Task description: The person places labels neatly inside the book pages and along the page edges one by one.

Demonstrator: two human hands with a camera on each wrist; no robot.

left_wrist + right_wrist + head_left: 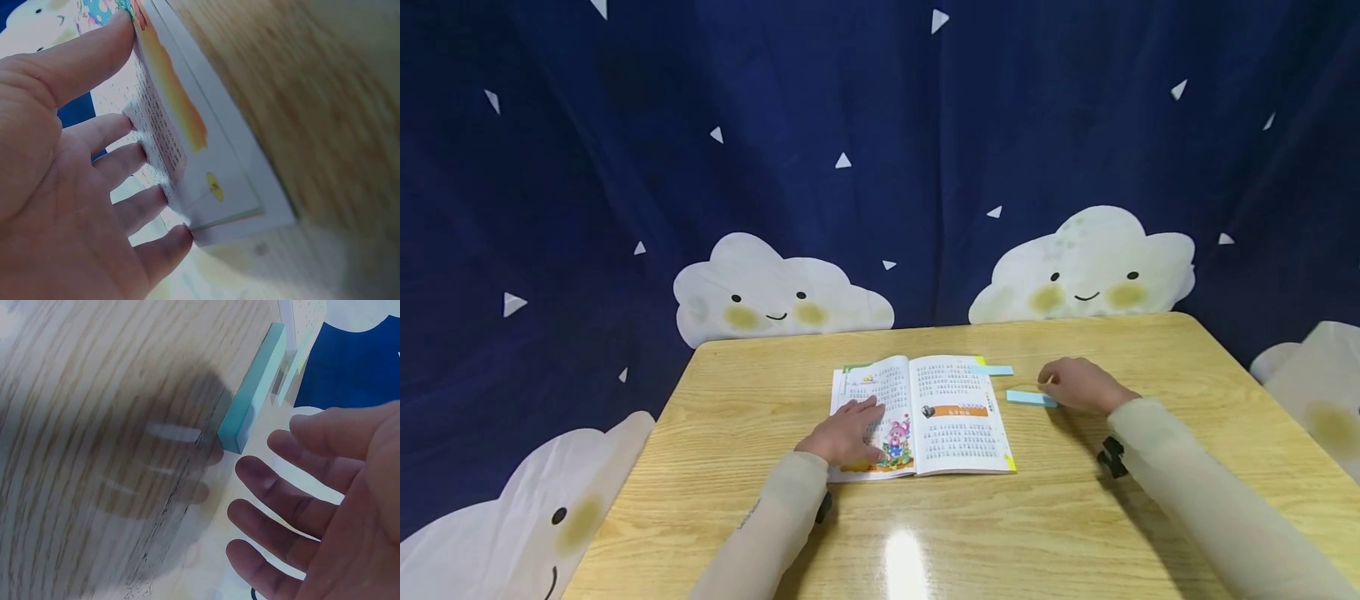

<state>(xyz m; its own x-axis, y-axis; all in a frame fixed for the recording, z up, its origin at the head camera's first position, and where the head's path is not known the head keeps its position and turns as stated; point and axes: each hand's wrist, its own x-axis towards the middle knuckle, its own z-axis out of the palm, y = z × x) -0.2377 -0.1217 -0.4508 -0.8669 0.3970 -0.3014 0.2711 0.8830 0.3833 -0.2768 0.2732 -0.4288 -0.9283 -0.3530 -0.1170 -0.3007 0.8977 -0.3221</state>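
Note:
An open book [962,437] with printed text and a cartoon rabbit lies flat on the table. My left hand [844,432] rests on its left page with fingers spread; in the left wrist view the thumb and fingertips [178,237] touch the paper. A light blue sticky-note strip [996,370] lies across the top right page and juts past its edge. To the right of the book sits a narrow light blue pad of sticky notes [253,387]. Close beside that pad, my right hand [1084,385] hovers with loosely bent fingers, holding nothing.
The light wooden table [752,408] extends around the book on all sides. Behind it hangs a dark blue curtain [820,108] with white clouds and triangles. A dark band with a small device [1112,457] hangs under the right wrist.

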